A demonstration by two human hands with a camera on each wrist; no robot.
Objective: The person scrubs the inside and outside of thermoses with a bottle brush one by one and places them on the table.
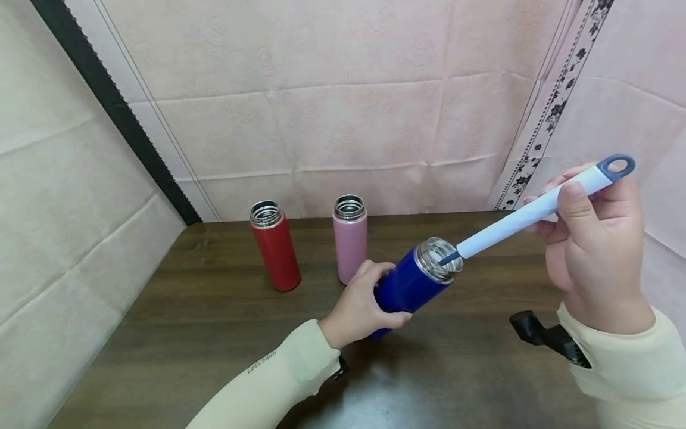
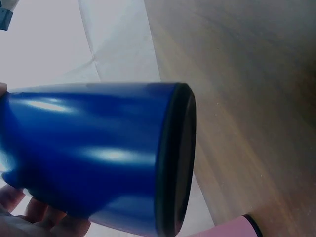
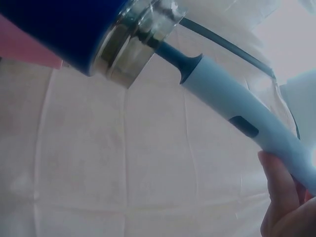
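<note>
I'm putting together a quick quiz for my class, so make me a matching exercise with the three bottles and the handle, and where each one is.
Things
1. red bottle
2. pink bottle
3. blue bottle
4. handle

Places
A. tilted, in the left hand
B. standing on the table, leftmost bottle in the head view
C. in the right hand
D. standing, middle bottle in the head view

Pairs: 1-B, 2-D, 3-A, 4-C
</note>
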